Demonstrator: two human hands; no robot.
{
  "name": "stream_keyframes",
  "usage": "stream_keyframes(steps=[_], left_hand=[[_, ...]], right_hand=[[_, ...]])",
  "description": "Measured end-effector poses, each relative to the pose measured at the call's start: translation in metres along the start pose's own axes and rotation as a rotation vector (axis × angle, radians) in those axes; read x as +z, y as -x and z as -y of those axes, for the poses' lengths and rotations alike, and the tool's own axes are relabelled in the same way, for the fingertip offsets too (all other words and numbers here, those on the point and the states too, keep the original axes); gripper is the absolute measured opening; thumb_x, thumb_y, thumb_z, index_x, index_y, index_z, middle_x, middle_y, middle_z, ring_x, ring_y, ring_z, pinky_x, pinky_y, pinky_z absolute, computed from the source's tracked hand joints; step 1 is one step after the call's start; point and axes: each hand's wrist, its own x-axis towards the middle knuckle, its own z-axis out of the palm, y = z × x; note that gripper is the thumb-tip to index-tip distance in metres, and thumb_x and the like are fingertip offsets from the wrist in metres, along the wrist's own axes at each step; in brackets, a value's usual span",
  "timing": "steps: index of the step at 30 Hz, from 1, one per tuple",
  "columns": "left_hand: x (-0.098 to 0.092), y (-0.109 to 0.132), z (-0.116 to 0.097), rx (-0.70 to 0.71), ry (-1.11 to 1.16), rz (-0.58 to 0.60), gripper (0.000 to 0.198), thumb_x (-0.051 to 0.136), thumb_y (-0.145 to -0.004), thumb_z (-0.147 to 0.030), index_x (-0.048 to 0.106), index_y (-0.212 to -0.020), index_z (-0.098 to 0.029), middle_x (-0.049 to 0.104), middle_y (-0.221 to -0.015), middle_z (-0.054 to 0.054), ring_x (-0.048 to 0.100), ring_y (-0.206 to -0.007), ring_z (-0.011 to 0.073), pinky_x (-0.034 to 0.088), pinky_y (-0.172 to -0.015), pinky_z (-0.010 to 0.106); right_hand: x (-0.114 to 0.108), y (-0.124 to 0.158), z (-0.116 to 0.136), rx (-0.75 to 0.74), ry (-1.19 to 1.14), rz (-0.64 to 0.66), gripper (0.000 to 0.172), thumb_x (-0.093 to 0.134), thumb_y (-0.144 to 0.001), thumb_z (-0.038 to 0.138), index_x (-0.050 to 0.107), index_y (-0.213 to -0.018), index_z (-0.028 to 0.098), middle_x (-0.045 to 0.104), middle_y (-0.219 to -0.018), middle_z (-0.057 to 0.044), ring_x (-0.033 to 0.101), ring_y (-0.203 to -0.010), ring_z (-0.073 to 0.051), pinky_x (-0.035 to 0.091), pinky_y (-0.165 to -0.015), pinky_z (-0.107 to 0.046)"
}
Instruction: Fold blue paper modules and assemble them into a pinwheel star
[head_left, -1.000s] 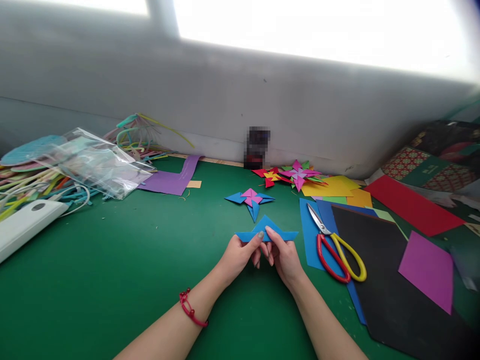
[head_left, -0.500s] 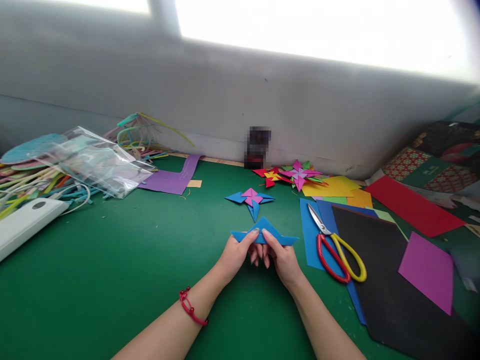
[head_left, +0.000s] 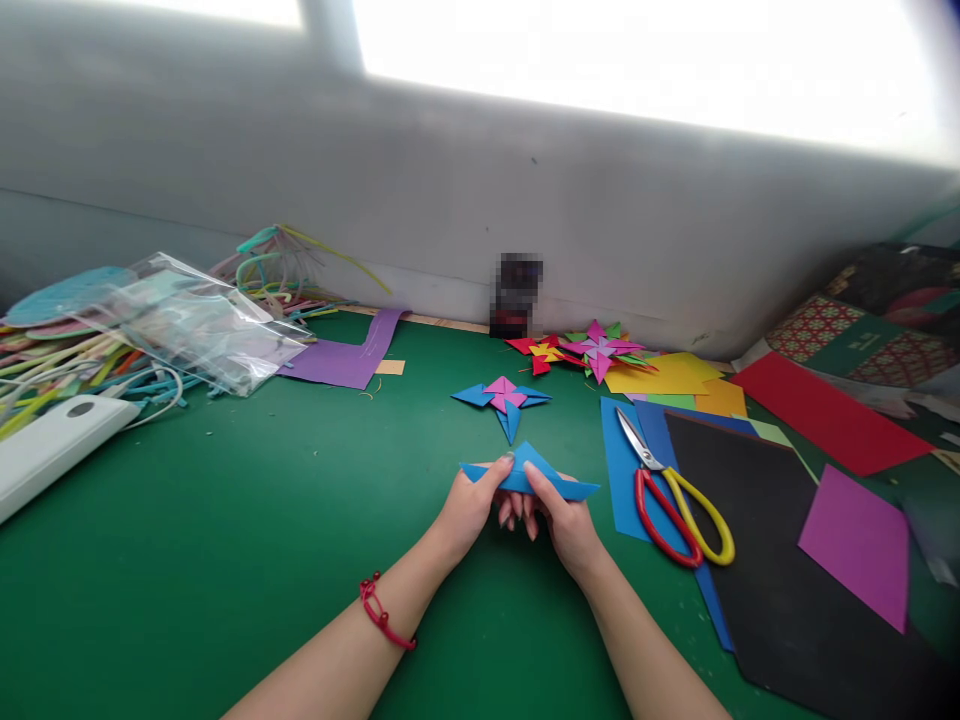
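A folded piece of blue paper (head_left: 536, 474), with a raised triangular peak in its middle, is held above the green table. My left hand (head_left: 471, 502) grips its left part, thumb on the near face and fingers underneath. On its right part, my right hand (head_left: 564, 515) holds it in the same way, with the fingers of both hands close together below. Just beyond the held paper lies a folded blue and pink star (head_left: 506, 398) with pointed blue arms.
Scissors (head_left: 671, 500) with red and yellow handles lie on blue sheets and a black board (head_left: 787, 560) at right. Folded stars (head_left: 598, 347) and coloured paper sit along the wall. At left are a clear bag (head_left: 202, 325), pipe cleaners and a white device (head_left: 56, 450).
The blue paper's peak has dropped slightly toward me, and my thumbs have moved a little farther apart on it. The things on the table lie as before.
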Motion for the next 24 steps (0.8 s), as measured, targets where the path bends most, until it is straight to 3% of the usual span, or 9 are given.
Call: stream_keyframes(steps=[11, 17, 24], left_hand=[[0.0008, 0.001, 0.0027, 0.042, 0.008, 0.0, 0.049, 0.036, -0.085, -0.038, 0.053, -0.047, -0.012, 0.05, -0.041, 0.001, 0.046, -0.038, 0.0091, 0.039, -0.046, 0.022], [0.0014, -0.0002, 0.0019, 0.006, 0.026, 0.025, 0.056, 0.032, -0.084, -0.049, 0.057, -0.053, -0.01, 0.048, -0.041, 0.001, 0.046, -0.037, 0.0101, 0.041, -0.046, 0.023], [0.0006, -0.0011, 0.001, 0.017, 0.099, -0.017, 0.058, 0.03, -0.083, -0.053, 0.057, -0.055, -0.01, 0.048, -0.042, 0.002, 0.046, -0.038, 0.011, 0.042, -0.044, 0.025]], right_hand=[[0.002, -0.0008, 0.0057, 0.011, -0.067, -0.008, 0.039, 0.048, -0.085, 0.033, 0.053, -0.05, 0.015, 0.057, -0.047, -0.002, 0.051, -0.039, -0.011, 0.034, -0.037, -0.022], [0.0001, -0.0036, 0.0069, 0.024, -0.211, -0.107, 0.043, 0.049, -0.084, 0.03, 0.05, -0.044, 0.016, 0.047, -0.037, 0.002, 0.044, -0.033, -0.01, 0.034, -0.039, -0.023], [-0.0006, -0.0045, 0.0074, 0.032, -0.24, -0.167, 0.042, 0.051, -0.083, 0.029, 0.051, -0.043, 0.016, 0.047, -0.036, 0.003, 0.041, -0.032, -0.009, 0.033, -0.039, -0.023]])
